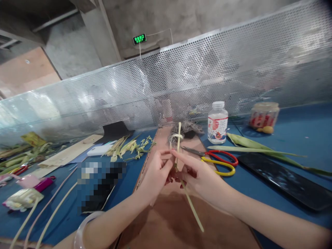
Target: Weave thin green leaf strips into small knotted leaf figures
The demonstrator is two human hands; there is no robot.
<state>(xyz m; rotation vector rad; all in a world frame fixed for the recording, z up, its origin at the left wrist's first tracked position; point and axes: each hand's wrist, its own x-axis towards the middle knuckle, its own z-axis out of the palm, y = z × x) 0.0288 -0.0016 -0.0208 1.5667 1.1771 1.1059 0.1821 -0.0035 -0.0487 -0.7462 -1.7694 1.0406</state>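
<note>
The left hand (157, 173) and the right hand (198, 173) meet in the middle, over a brown board (166, 219) on the blue tabletop (127, 173). Both hands are nearly closed, with the fingers bent in close. They pinch a long, thin, pale green strip (193, 207) between them. The strip leans a little. Its top pokes up past the fingers, and its bottom end hangs below the right hand, pointing down toward the right.

A light band (178, 136) goes across the strip near the top. I can't tell if it is tied on or just pressed there. The fingers hide the middle bit, so I can't see if there is a knot or a fold.

It looks like careful finger work in the middle of the strip, maybe twisting or wrapping. I think this part needs one hand to hold tight while the other does the small moves. If the pinch got loose, the strip could slip or turn. Pulling too hard might bend it.

Some scissors (206, 154) lie just beside the right hand, and nobody is holding them. Fuzzy grey yarn (190, 127) sits past the fingertips. A long green leaf (242, 141) lies farther right, near a black phone (285, 180).
</note>
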